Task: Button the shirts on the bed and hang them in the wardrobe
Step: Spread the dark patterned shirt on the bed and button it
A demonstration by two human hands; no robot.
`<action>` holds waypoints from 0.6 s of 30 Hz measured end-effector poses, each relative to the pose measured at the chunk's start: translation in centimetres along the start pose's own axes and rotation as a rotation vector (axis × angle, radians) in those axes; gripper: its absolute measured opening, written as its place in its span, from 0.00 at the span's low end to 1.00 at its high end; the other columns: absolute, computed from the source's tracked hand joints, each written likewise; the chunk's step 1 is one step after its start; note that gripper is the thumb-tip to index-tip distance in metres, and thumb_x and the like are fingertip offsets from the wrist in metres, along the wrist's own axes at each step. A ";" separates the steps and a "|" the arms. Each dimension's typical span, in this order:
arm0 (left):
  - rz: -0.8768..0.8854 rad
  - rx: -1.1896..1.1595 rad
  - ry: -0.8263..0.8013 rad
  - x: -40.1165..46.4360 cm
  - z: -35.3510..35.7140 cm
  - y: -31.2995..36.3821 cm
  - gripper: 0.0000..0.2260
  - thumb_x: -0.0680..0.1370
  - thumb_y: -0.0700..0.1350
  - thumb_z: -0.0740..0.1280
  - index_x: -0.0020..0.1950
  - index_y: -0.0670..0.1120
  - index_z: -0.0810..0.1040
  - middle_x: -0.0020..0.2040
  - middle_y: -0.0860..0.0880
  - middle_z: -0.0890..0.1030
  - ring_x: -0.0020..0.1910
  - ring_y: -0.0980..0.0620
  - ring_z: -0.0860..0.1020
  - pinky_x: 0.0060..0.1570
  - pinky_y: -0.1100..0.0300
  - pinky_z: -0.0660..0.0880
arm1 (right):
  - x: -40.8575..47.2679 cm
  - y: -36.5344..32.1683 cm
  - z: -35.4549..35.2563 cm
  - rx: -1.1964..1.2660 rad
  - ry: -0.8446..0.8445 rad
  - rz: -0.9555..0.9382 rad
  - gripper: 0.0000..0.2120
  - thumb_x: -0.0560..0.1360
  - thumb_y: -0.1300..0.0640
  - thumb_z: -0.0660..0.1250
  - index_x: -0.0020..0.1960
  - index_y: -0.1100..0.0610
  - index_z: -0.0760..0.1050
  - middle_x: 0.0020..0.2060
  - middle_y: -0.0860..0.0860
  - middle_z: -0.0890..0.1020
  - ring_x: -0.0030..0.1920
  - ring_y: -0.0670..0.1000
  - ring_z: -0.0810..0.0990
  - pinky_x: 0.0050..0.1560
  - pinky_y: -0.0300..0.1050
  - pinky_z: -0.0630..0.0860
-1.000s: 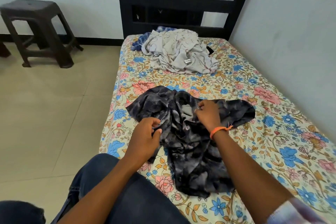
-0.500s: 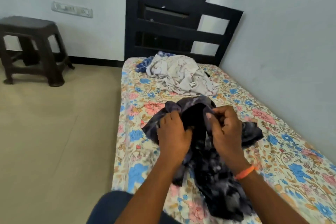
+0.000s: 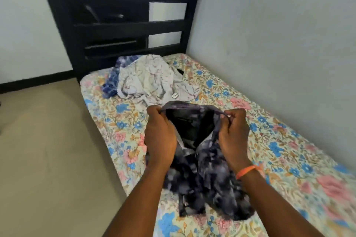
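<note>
A dark grey-and-black mottled shirt (image 3: 204, 177) hangs from both my hands above the floral bed (image 3: 289, 156). My left hand (image 3: 159, 136) grips the left side of its collar, and my right hand (image 3: 234, 138), with an orange wristband, pinches the right side, so the neck gapes open between them. The shirt's lower part trails onto the bedsheet. Further up the bed lies a crumpled light grey shirt (image 3: 152, 79), with a blue patterned shirt (image 3: 113, 81) partly under its left side.
A black slatted headboard (image 3: 169, 25) stands at the far end of the bed, with dark furniture (image 3: 92, 5) behind it. A pale wall (image 3: 279, 44) runs along the bed's right side. Beige tiled floor (image 3: 48, 150) lies to the left.
Both hands have lifted the dark shirt off the bed and moved to its collar, spreading it apart. The view has swung right, and the brown stool is out of sight.
</note>
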State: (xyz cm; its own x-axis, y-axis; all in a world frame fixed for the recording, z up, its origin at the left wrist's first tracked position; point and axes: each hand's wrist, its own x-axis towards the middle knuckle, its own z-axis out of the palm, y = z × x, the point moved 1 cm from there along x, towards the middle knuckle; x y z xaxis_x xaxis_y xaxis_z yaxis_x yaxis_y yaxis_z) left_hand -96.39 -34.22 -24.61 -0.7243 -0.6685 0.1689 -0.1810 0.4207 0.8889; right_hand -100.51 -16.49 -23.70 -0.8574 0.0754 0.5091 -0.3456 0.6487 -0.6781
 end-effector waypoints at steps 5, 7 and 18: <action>0.209 0.447 -0.324 4.5 -4.3 13.4 0.10 0.82 0.53 0.61 0.56 0.47 0.66 0.40 0.47 0.78 0.37 0.43 0.78 0.31 0.53 0.70 | 7.1 -6.1 -9.0 -0.187 -0.045 0.235 0.07 0.82 0.60 0.58 0.59 0.57 0.64 0.26 0.52 0.73 0.25 0.57 0.72 0.24 0.49 0.63; 0.263 0.588 -0.390 5.5 -5.5 18.8 0.15 0.81 0.53 0.62 0.60 0.43 0.68 0.43 0.44 0.79 0.39 0.42 0.79 0.31 0.54 0.67 | 9.7 -8.9 -13.3 -0.209 -0.053 0.280 0.07 0.82 0.61 0.58 0.60 0.57 0.64 0.25 0.54 0.71 0.24 0.58 0.70 0.24 0.47 0.59; 0.020 0.057 -0.645 1.5 -7.0 35.7 0.08 0.80 0.44 0.60 0.46 0.39 0.71 0.42 0.40 0.79 0.33 0.43 0.81 0.27 0.51 0.76 | 12.0 -16.8 -28.7 0.055 0.140 0.574 0.09 0.79 0.62 0.61 0.55 0.56 0.79 0.46 0.56 0.83 0.38 0.58 0.83 0.37 0.53 0.82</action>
State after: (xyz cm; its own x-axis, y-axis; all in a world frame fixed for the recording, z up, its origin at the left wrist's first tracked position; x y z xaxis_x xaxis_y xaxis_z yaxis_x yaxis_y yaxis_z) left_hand -99.23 -24.50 10.34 -0.9790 -0.1648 -0.1203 -0.1855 0.4731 0.8612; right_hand -94.10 -4.78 9.03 -0.8561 0.5039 0.1151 0.1361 0.4346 -0.8903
